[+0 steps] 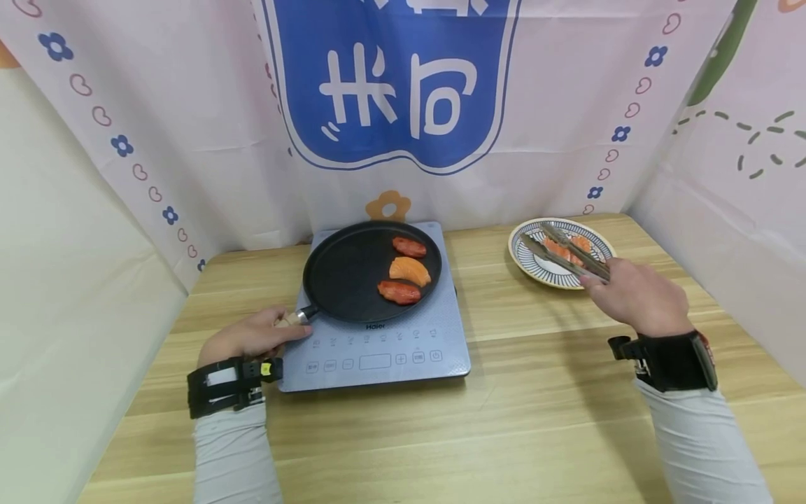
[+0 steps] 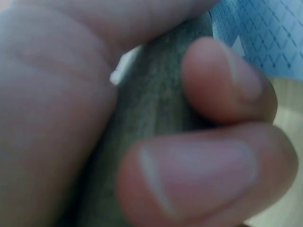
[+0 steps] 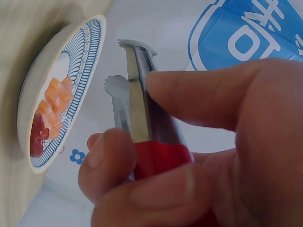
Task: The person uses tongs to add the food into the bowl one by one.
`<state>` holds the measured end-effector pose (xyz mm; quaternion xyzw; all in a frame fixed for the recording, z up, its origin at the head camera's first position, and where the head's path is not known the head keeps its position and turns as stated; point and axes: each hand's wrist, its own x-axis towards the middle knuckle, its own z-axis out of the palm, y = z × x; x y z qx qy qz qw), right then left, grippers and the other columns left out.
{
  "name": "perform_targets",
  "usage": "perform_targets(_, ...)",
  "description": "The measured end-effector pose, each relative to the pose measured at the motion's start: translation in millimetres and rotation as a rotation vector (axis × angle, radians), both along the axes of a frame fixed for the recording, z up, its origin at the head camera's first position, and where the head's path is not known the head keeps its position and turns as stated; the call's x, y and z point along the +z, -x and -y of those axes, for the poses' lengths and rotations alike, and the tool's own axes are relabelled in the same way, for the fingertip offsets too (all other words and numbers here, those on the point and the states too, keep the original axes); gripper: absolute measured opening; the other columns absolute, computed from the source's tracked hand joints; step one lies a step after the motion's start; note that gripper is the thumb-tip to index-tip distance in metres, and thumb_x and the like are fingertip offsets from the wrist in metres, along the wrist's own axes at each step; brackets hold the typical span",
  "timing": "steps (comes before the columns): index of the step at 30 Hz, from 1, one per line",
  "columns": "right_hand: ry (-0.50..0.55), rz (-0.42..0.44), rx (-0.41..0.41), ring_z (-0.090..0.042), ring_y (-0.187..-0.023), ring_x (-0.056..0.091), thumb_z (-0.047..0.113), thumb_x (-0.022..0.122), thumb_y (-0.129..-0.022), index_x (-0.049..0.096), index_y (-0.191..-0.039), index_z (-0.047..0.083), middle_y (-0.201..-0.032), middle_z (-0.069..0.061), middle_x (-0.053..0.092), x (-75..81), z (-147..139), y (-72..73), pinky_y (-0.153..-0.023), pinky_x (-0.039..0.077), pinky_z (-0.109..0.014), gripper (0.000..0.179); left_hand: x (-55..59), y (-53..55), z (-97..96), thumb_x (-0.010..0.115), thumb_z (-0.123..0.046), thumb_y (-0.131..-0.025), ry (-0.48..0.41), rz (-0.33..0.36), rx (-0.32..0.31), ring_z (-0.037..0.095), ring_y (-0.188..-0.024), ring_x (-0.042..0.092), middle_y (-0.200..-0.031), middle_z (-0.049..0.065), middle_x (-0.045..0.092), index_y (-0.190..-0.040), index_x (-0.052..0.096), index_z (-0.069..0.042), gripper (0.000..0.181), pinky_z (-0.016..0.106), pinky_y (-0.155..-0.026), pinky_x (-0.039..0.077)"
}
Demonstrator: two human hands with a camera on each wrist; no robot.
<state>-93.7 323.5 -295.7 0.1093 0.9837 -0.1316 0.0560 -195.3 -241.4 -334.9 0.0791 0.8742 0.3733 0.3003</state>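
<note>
My left hand (image 1: 255, 334) grips the handle (image 1: 292, 319) of a round black frying pan (image 1: 343, 276), and its fingers curl around that handle in the left wrist view. Along the pan's right side lie two reddish-brown food pieces (image 1: 399, 292) with an orange piece (image 1: 410, 270) between them. Over at the right, my right hand (image 1: 642, 294) holds metal tongs (image 1: 567, 248), their arms spread apart over a plate (image 1: 519, 260). Orange food pieces (image 3: 57, 97) and a dark red piece (image 3: 37, 135) sit on that plate. Red grips (image 3: 161, 158) on the tongs show between my fingers.
Beneath the pan is a grey induction cooker (image 1: 378, 371) with touch buttons along its front. A wooden table (image 1: 504, 420) carries everything. Printed cloth (image 1: 220, 140) hangs behind the table, and pale walls stand on the left and right.
</note>
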Motion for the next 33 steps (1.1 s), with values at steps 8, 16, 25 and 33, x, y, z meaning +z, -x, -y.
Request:
perform_targets(8,-0.001,-0.019,-0.028,-0.035,-0.08,0.059,0.059,0.04,-0.107,0.056,-0.101,0.005,-0.094,-0.02,0.061,-1.2,-2.2,0.2,-0.057,0.043,-0.046,0.056,-0.1,0.5,0.2,0.065,-0.037,-0.105,-0.008,0.0,-0.009,0.011,-0.06,0.053,-0.071,-0.003,0.055,-0.12,0.051,-0.005,0.039,0.025,-0.057,0.047)
perform_targets(16,-0.005,-0.031,-0.046,-0.033,-0.076,0.058,0.056,0.045,-0.106,0.057,-0.097,0.004,-0.089,-0.018,0.06,-5.0,-4.4,1.3,-0.056,0.043,-0.046,0.054,0.8,-0.3,-1.0,0.065,-0.039,-0.105,0.035,-0.031,-0.023,0.012,-0.061,0.053,-0.074,-0.001,0.057,-0.123,0.052,-0.002,0.043,0.026,-0.055,0.046)
perform_targets(25,-0.006,-0.025,-0.059,-0.035,-0.077,0.058,0.056,0.046,-0.106,0.058,-0.1,0.002,-0.092,-0.02,0.061,-6.1,-7.7,2.0,-0.057,0.044,-0.047,0.055,2.5,-1.5,-2.2,0.065,-0.04,-0.104,0.043,-0.036,-0.021,0.013,-0.062,0.053,-0.075,0.0,0.058,-0.124,0.052,-0.002,0.045,0.026,-0.055,0.046)
perform_targets(33,-0.007,-0.015,-0.074,-0.035,-0.076,0.058,0.054,0.045,-0.106,0.058,-0.097,0.002,-0.09,-0.021,0.06,-6.7,-9.7,2.2,-0.057,0.044,-0.047,0.054,2.8,-1.5,-2.6,0.065,-0.039,-0.105,0.036,-0.034,-0.022,0.012,-0.06,0.053,-0.074,0.0,0.058,-0.12,0.051,-0.002,0.042,0.026,-0.054,0.046)
